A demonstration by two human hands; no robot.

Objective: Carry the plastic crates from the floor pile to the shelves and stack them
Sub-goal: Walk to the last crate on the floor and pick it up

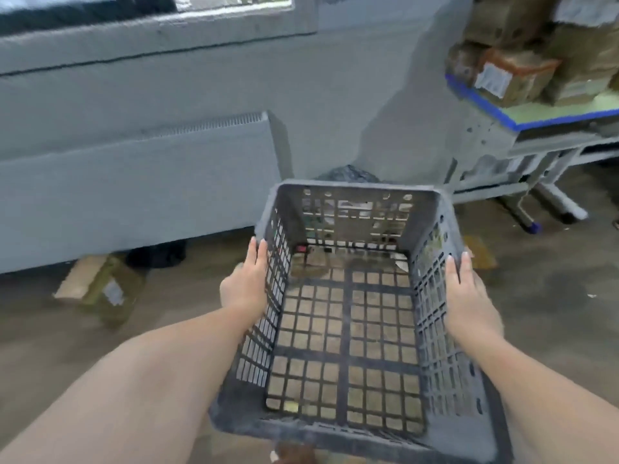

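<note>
A grey plastic crate (pixel 351 333) with lattice walls and an open grid bottom is held in the air in front of me, empty, with the floor showing through it. My left hand (pixel 243 286) holds its left side wall at the rim, digits pointing forward along the edge. My right hand (pixel 467 296) holds the right side wall the same way. Both forearms reach in from the bottom of the frame. No other crates or the floor pile are in sight.
A grey wall with a long radiator (pixel 140 182) runs along the left. A cardboard parcel (pixel 100 289) lies on the floor below it. At the right, a blue-edged table (pixel 542 112) carries taped boxes. A dark bag (pixel 348 174) sits beyond the crate.
</note>
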